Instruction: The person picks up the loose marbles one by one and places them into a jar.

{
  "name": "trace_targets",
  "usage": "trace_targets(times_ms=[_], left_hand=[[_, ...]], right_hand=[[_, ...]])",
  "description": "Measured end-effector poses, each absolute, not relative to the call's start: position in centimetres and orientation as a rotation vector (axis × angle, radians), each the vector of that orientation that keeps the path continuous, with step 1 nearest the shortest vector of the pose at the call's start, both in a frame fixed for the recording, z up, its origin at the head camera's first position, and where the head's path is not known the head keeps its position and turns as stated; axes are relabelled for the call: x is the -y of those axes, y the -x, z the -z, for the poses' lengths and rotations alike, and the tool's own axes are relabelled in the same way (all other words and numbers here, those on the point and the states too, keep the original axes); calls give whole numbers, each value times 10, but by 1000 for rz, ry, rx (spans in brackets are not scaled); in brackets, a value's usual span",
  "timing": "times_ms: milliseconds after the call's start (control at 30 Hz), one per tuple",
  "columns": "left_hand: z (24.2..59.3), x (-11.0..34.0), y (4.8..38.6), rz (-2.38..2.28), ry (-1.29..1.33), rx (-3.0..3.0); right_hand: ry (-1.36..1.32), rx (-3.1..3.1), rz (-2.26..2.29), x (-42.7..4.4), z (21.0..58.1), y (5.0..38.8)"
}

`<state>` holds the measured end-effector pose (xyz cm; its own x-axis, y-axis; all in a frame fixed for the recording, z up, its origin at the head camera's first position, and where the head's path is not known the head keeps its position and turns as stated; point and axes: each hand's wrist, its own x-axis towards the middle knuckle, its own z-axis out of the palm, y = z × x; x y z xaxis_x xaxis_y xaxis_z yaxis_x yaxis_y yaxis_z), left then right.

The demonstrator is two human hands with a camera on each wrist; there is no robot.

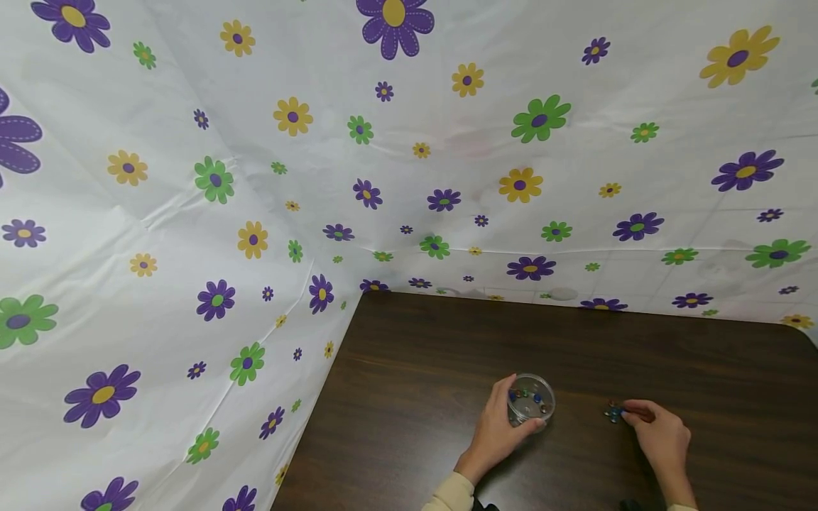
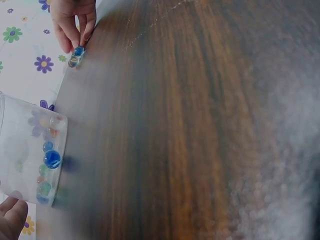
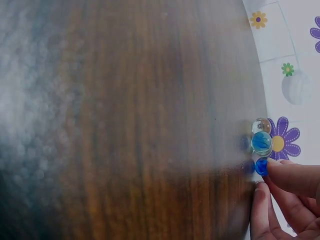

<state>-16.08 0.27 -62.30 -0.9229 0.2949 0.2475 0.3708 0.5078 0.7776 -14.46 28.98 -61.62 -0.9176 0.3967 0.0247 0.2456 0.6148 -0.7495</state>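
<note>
The left hand (image 1: pixel 496 429) curls round a clear, smooth-walled cup (image 2: pixel 17 125) holding glassy marbles (image 2: pixel 52 159); a steady, upright hold seems best. Apart from it, the right hand (image 1: pixel 662 434) pinches 1 blue marble (image 3: pixel 261 167) beside the loose marbles (image 3: pixel 261 143) on the surface (image 1: pixel 396 369); such slick spheres call for light, even fingertip pressure, lest others roll. Beyond the dark wood grain stands a creased, flower-printed sheet (image 1: pixel 255 142).

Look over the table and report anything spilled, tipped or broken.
Nothing plainly stands out. The clear cup stands upright in the grip of the left hand, with marbles inside; the loose marbles sit clustered by the right hand, so they hardly look spilled.
</note>
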Motion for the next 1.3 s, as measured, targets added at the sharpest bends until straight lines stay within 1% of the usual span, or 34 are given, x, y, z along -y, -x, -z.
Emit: trace_targets(times_ms=[333, 633, 1067, 1300], left_hand=[[627, -3, 160, 1362, 588, 2635], [630, -1, 161, 1105, 689, 2579], [630, -1, 162, 1090, 701, 2549], [630, -1, 161, 1095, 700, 2553]], right_hand=[[537, 2673, -1191, -291, 621, 147], [563, 2683, -1194, -290, 624, 151], [559, 2672, -1145, -290, 627, 151], [737, 2500, -1273, -290, 615, 144]])
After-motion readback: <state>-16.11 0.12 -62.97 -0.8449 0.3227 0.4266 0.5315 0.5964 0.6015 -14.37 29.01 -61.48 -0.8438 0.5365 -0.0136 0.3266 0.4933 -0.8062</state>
